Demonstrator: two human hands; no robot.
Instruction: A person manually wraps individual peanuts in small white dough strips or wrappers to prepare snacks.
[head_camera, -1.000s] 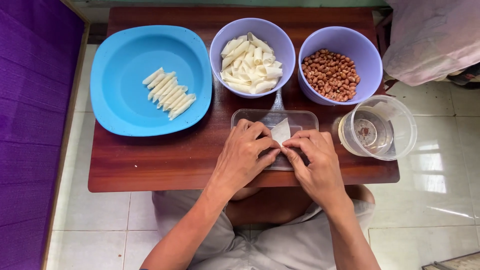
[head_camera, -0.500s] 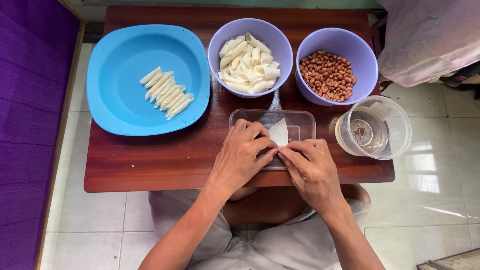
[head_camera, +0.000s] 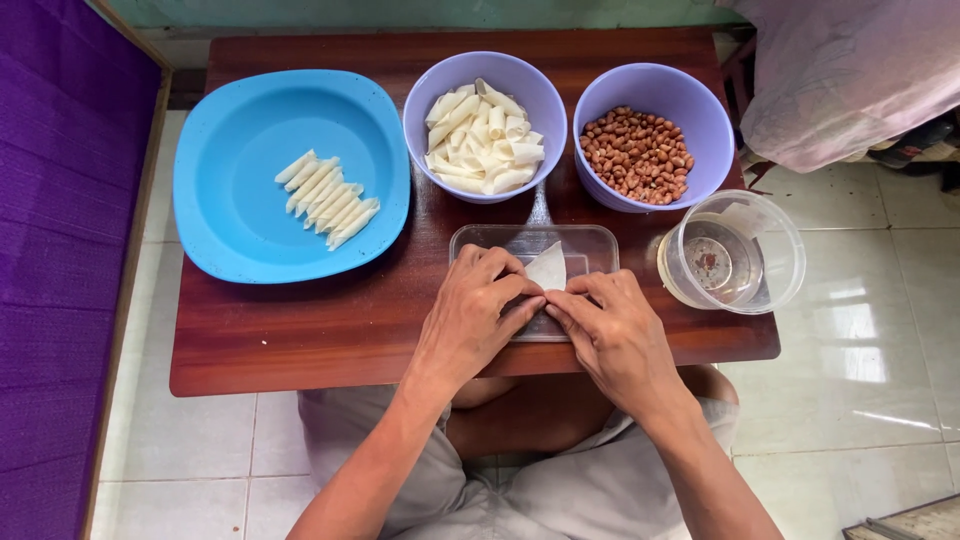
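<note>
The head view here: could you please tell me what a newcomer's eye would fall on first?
Both hands, the left hand and right hand, meet at the table's near edge over a clear flat tray, pinching a small white wrapper. Behind them stand two lilac bowls, one of white rolled pieces, one of peanuts. At far left, a blue plate holds a neat row of finished rolls.
</note>
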